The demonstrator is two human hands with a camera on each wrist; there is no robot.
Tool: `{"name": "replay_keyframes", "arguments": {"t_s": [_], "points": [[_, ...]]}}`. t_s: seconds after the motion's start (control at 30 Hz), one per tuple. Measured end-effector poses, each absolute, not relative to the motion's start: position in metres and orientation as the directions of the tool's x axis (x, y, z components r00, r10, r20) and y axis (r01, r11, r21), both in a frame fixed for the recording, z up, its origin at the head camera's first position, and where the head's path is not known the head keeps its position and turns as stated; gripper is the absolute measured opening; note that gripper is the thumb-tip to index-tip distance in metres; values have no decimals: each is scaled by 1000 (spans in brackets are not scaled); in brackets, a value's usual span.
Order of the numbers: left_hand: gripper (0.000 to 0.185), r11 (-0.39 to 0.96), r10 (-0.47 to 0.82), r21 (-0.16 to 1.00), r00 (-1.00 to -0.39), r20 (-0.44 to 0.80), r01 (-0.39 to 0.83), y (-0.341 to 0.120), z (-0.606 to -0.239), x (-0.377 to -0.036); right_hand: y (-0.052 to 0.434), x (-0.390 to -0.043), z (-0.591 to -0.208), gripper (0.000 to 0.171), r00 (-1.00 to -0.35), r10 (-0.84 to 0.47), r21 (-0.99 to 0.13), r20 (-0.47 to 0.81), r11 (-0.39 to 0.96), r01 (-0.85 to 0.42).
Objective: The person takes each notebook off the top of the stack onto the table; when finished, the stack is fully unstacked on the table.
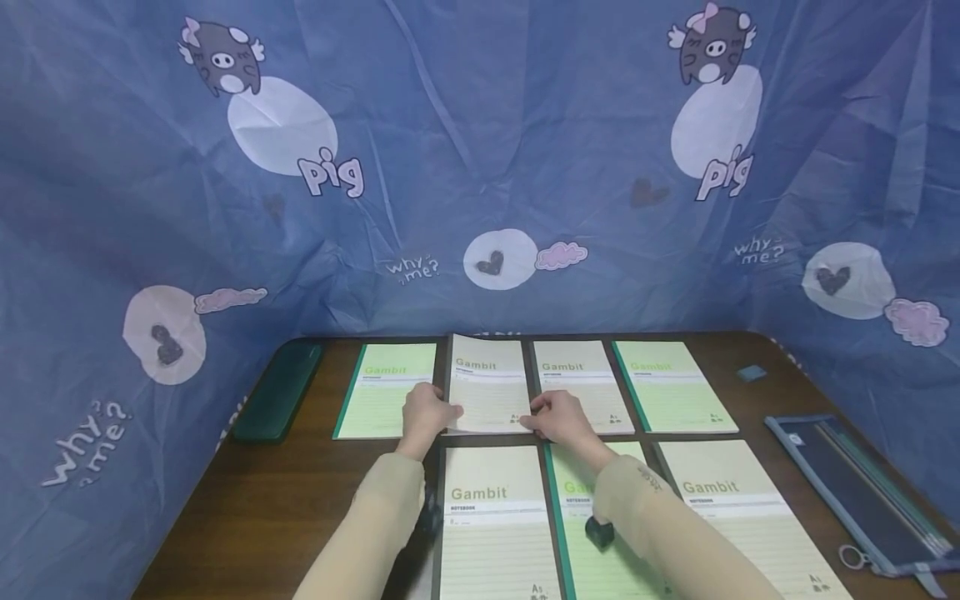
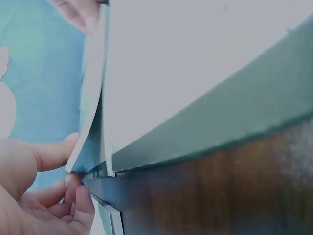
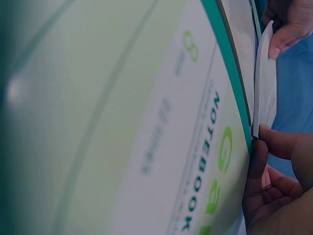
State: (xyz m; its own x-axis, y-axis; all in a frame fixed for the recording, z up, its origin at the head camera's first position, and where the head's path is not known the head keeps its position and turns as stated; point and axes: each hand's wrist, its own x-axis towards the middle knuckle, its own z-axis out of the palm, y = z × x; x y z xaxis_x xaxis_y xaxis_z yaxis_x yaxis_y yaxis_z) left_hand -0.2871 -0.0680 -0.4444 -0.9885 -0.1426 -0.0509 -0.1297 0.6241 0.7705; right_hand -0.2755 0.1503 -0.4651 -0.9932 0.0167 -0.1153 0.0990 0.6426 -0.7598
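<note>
A white-covered Gambit notebook lies second from the left in the back row, its far edge a little raised. My left hand pinches its near left corner. At its near right corner, my right hand holds it between thumb and fingers. In the left wrist view, the left thumb presses on top with fingers curled underneath, and the cover bows slightly. The right wrist view shows the right thumb at the notebook's edge. A green notebook is left of it, another white notebook right of it.
A green notebook ends the back row. Nearer, a white notebook, a green notebook under the right sleeve and another white notebook form a front row. A dark green case lies left, a zip pouch right. Blue fabric hangs behind.
</note>
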Motion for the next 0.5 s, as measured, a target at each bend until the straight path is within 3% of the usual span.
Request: {"name": "replay_keyframes", "arguments": {"t_s": [0.23,0.5], "points": [[38,575,-165,805,-984,-66,-150,-79,-441,-290,151,-278,-465,34,-992,28,-753,-120,649,109],[36,380,-141,905,-979,-149,-192,-96,-435,-285,150,-277,-465,33,-996,20,-754,-88,651,80]]}}
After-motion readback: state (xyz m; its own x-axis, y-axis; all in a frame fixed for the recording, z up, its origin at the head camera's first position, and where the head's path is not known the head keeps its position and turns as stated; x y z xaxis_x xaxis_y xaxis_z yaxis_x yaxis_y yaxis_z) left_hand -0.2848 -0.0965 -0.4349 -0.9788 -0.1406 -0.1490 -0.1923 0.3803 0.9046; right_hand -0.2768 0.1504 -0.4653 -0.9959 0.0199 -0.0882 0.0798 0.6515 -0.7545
